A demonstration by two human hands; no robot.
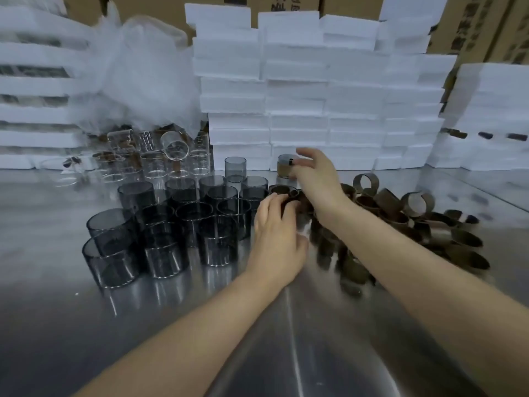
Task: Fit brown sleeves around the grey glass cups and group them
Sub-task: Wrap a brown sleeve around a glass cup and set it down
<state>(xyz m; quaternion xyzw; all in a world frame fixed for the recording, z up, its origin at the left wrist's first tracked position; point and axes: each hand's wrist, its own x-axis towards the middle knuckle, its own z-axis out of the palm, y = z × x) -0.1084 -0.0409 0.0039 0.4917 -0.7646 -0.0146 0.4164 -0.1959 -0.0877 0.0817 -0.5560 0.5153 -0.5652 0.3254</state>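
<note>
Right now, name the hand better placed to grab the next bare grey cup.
Left. The left hand sits beside the bare grey glass cups; the right hand is out at the sleeved cup at the back.

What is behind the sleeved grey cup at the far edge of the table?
Stacked white foam blocks stand behind the sleeved grey cup. The right hand covers its right side.

Dark printed characters on cardboard cartons (475,30) at rear right, slanted and blurred, possibly Chinese script, none legible, cropped black print on top-centre carton (279,2), likewise unreadable.
</note>
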